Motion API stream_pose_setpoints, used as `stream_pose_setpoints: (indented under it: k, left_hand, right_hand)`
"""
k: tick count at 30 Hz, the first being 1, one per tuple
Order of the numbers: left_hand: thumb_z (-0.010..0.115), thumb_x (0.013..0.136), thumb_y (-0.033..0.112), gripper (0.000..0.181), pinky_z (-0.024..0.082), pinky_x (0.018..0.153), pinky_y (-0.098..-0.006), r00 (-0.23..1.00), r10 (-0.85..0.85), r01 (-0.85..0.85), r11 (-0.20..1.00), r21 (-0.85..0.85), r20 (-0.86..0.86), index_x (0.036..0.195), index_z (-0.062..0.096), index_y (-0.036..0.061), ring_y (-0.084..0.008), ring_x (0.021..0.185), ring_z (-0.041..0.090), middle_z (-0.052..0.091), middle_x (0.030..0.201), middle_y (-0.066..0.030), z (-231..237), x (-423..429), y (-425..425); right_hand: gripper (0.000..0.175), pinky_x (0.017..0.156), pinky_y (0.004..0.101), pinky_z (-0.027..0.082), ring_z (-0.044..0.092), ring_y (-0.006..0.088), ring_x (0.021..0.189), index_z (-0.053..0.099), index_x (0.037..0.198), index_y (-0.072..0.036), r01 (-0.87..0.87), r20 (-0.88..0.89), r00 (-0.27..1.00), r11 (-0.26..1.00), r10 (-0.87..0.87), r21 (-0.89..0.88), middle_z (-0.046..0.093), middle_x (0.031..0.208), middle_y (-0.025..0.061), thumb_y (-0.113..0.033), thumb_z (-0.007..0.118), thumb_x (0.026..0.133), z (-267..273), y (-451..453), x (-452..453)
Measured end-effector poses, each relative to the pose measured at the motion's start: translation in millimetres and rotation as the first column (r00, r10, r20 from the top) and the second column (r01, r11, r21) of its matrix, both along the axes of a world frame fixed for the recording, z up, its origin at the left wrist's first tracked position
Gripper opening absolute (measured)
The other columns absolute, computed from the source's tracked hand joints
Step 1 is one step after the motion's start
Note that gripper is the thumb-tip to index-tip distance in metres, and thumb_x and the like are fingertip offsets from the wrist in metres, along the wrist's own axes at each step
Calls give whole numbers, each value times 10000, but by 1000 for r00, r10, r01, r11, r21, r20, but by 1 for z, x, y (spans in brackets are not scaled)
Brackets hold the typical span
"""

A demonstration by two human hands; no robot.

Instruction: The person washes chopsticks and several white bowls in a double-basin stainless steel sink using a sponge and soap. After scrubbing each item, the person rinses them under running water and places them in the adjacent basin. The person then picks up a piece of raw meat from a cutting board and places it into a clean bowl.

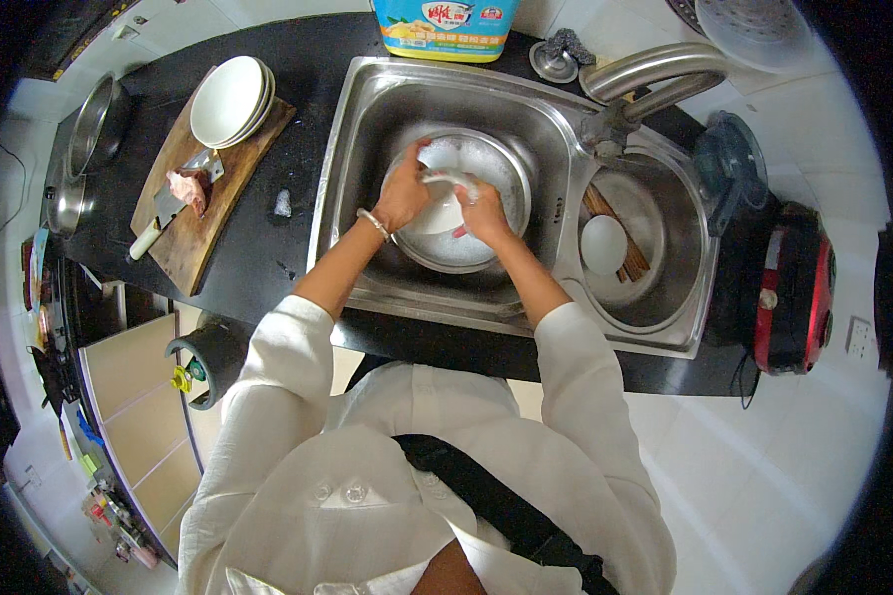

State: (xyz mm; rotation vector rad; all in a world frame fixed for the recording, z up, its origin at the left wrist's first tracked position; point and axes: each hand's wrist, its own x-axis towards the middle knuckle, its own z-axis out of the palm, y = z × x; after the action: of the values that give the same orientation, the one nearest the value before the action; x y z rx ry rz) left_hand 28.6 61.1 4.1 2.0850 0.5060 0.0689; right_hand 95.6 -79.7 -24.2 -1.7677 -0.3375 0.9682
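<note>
My left hand grips the left side of a white bowl, its thumb up along the far side. My right hand is on the bowl's right side, fingers curled at the rim; whether it also holds a cloth or sponge is not clear. The bowl is tilted above a round stainless steel basin of sudsy water. That basin sits in the large left bowl of a steel sink. In the smaller right sink bowl, a small white bowl lies beside wooden chopsticks.
Left on the black counter, a wooden cutting board bears stacked white bowls, raw meat and a cleaver. A curved faucet overhangs the right sink. Behind stands a blue detergent jug; a red-black appliance is far right.
</note>
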Motion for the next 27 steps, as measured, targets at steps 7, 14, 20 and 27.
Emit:
stream_pose_setpoints:
  k: [7,14,20,27]
  left_hand:
    - [439,639,-53,593,374,835,-269,981,177,-96,791,-604,75,1211,391,94,-186,951,465,435,1152,-116,-56,-24,-4]
    - [446,637,-84,652,435,768,-344,967,-254,252,964,83,13,1256,369,109,-287,850,554,558,924,-223,-27,-5,-1]
    - [409,639,-103,591,452,728,-293,883,379,-212,848,-486,276,1191,432,107,-239,770,551,538,990,-137,-53,-7,-6]
    - [476,730,17,633,395,839,-385,864,405,-421,257,-870,-299,1314,255,121,-202,992,460,480,1052,-92,-96,-19,-3]
  right_hand:
    - [412,672,351,471,568,258,807,488,1074,70,352,-69,932,933,-357,-77,571,942,174,-215,596,798,-73,-6,-17]
    - [261,589,402,494,598,349,712,517,1049,16,-181,648,655,913,389,-366,552,925,264,-54,517,798,-10,7,-2]
    - [344,636,319,487,574,205,777,522,1027,77,579,-302,768,814,-565,-52,587,891,172,-170,586,796,-15,11,-28]
    - [392,793,386,449,531,348,950,406,1108,100,137,484,872,913,72,-383,512,1024,260,-131,505,806,-29,-1,7]
